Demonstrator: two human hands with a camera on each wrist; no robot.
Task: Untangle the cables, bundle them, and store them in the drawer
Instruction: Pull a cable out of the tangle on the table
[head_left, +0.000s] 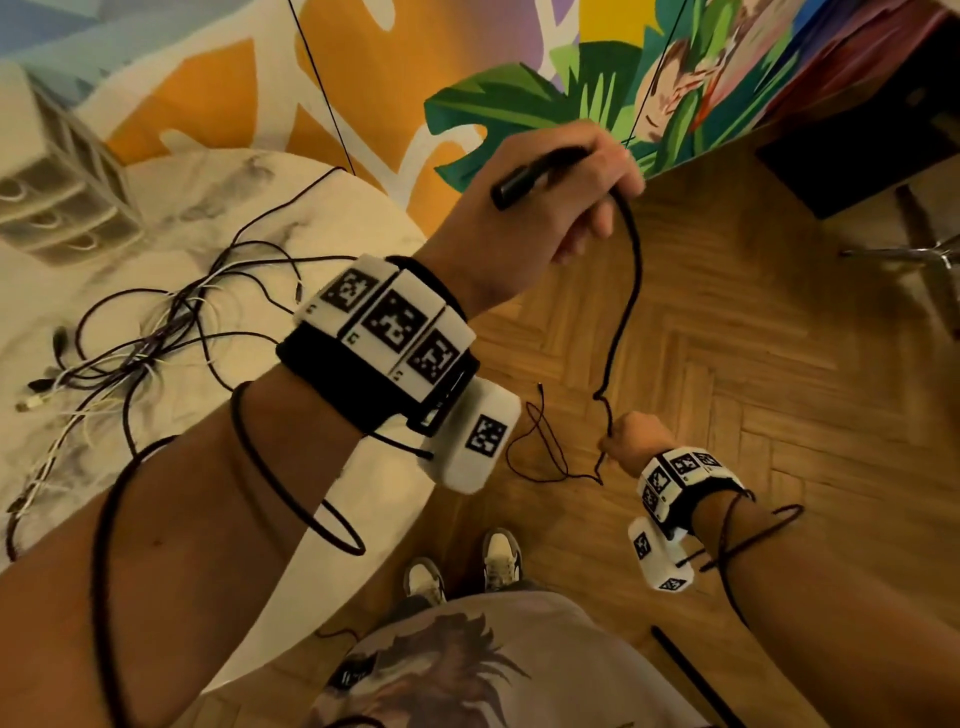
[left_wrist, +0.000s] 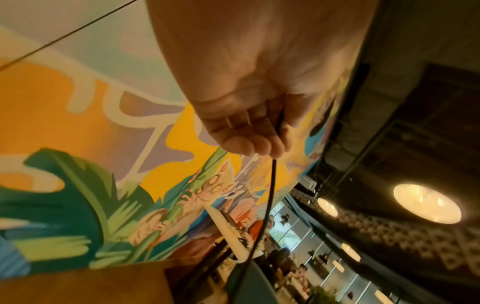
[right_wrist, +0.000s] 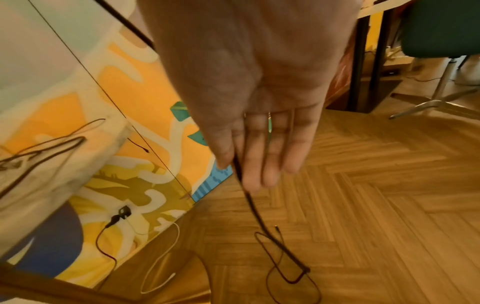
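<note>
the left hand (head_left: 566, 192) is gripping the thick end of a long thin black cable (head_left: 626, 312), raised, while the right hand (head_left: 631, 441) is pinching it further down, its tail trailing below onto the wooden floor. this is probably the untangling step just finishing; next the held span needs looping into a bundle, away from the tangled cable pile (head_left: 130, 348) beyond the left wrist.

Round white marble-look worktop (head_left: 218, 208), head view upper left. On it: tangle of thin black and white cables (head_left: 140, 343) w/ loose plug ends at left edge; pale drawer organiser unit (head_left: 57, 197) at far-left back, blurred.

Herringbone wood parquet floor (head_left: 753, 338) to the right. On floor: slack end of thin black cable (head_left: 545, 447) in loose loops, near worktop edge. White cable (right_wrist: 161, 261) on floor by wall base, right wrist view.
</note>
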